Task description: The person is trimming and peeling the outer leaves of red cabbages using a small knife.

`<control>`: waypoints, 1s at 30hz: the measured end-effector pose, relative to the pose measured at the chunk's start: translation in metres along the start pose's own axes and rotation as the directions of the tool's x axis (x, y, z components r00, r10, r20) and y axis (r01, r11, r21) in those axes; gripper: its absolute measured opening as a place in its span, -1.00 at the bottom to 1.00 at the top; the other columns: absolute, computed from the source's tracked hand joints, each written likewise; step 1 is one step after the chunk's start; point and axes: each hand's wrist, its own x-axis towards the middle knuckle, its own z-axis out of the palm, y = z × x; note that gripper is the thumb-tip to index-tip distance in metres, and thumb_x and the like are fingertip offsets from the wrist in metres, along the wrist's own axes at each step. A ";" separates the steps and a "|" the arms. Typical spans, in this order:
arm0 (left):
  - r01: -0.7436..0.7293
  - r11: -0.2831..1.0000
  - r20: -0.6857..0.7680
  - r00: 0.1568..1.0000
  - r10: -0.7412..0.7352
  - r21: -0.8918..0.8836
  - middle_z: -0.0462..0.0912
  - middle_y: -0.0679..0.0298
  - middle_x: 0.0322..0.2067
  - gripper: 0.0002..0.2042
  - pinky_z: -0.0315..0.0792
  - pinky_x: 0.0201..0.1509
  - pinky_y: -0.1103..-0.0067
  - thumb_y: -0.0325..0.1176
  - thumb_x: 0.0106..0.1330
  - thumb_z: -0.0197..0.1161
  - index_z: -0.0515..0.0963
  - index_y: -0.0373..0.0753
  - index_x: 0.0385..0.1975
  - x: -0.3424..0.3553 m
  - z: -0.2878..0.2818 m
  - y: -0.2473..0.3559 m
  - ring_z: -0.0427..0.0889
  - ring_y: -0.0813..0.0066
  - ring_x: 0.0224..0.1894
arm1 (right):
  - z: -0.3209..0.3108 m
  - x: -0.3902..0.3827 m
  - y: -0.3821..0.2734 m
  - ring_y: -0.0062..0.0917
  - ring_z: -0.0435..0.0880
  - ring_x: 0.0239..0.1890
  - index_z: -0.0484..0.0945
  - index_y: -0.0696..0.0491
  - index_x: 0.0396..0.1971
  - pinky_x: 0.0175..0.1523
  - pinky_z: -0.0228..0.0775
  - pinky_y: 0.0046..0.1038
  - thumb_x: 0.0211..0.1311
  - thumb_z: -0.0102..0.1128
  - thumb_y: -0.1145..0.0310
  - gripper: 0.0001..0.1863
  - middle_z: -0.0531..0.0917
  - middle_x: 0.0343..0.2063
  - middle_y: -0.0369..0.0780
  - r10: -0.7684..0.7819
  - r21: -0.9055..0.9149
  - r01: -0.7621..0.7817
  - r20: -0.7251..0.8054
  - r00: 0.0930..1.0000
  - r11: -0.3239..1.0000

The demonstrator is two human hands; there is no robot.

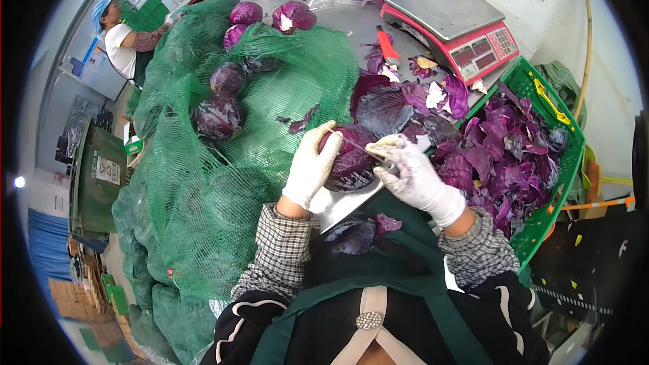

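- The red cabbage point(354, 162) sat between the left hand point(312, 165) and right hand point(414, 179), its long axis unclear.
- Gloved fingers point(318, 140) bent at its sides; their grip couldn't be told.
- A printed label point(107, 170) marked the green bin point(86, 209).

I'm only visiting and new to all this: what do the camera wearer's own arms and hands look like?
The left hand and right hand wear close-fitting white gloves; the right one's fingers look smudged. The forearms have loose black-and-white checked sleeves. Nearer the body, black sleeves with white stripes show.
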 end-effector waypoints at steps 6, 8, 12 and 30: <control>-0.064 0.989 -0.001 0.998 0.065 0.133 0.52 0.02 -0.06 -0.60 0.34 0.16 0.47 -0.21 0.30 0.18 0.47 -0.36 0.02 -0.005 0.000 0.012 0.52 0.20 0.02 | 0.000 0.005 0.010 -0.26 0.49 -0.13 0.52 0.10 -0.15 -0.03 0.37 -0.33 0.00 0.30 0.52 -0.66 0.52 -0.25 -0.14 0.001 0.038 -0.007 0.150 0.989 0.999; -0.051 0.992 0.023 0.999 0.048 0.115 0.53 0.10 -0.07 -0.61 0.34 0.13 0.53 -0.26 0.33 0.17 0.44 -0.37 0.06 -0.004 0.000 0.010 0.50 0.35 0.00 | -0.004 0.011 0.014 -0.29 0.51 -0.21 0.51 0.11 -0.25 -0.09 0.38 -0.37 0.03 0.30 0.49 -0.75 0.51 -0.30 -0.16 -0.004 0.076 -0.015 0.245 0.969 0.997; -0.043 0.991 0.069 0.997 0.034 0.130 0.54 0.15 -0.07 -0.62 0.36 0.10 0.60 -0.28 0.36 0.15 0.42 -0.38 0.08 -0.002 -0.002 0.011 0.49 0.50 -0.03 | -0.010 0.024 0.017 -0.32 0.52 -0.35 0.49 0.13 -0.37 -0.18 0.37 -0.40 0.06 0.26 0.49 -0.86 0.48 -0.44 -0.17 0.007 0.117 -0.044 0.302 0.953 0.992; 0.034 0.991 0.146 0.988 -0.053 0.130 0.53 -0.12 -0.06 -0.43 0.35 0.17 0.41 -0.01 0.23 0.20 0.45 -0.43 0.02 0.000 -0.005 0.052 0.52 0.09 0.04 | 0.002 0.011 -0.002 -0.20 0.55 -0.26 0.47 0.12 -0.29 -0.12 0.38 -0.29 -0.01 0.18 0.64 -0.76 0.54 -0.34 -0.13 -0.094 -0.012 0.094 -0.002 0.996 0.995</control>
